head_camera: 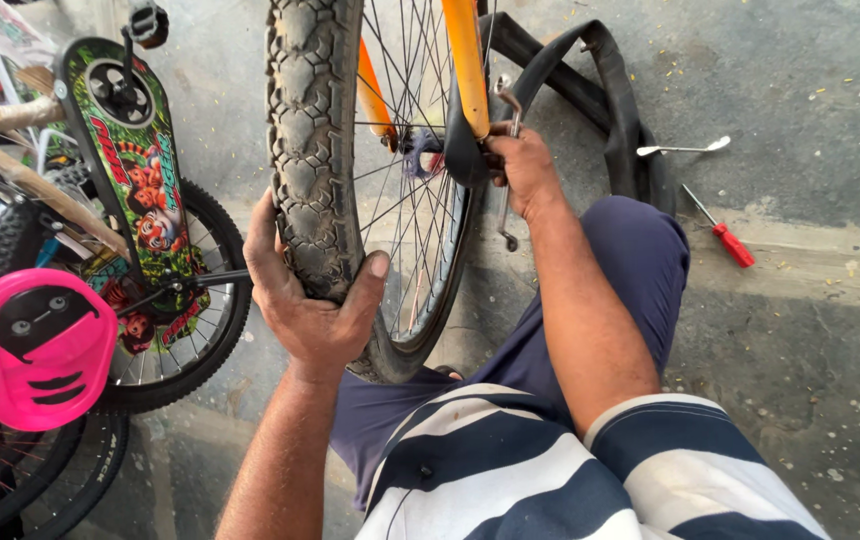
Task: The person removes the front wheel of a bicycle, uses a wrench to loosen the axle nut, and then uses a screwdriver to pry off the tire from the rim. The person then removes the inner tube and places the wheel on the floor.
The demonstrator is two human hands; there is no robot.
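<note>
A bicycle wheel with a knobbly black tyre (312,130) and thin spokes stands upright between my knees, held in an orange frame (467,60). My left hand (302,290) grips the tyre's tread from the left, thumb over the near side. My right hand (522,165) is closed on a metal wrench (506,190) near the hub, beside the orange fork. A black inner tube (605,90) loops out from the wheel behind my right hand and lies on the concrete.
A small child's bicycle with a colourful chain guard (140,170) and a pink seat (45,345) stands at the left. On the concrete floor at the right lie a red-handled screwdriver (722,235) and a metal spoon-shaped lever (685,148).
</note>
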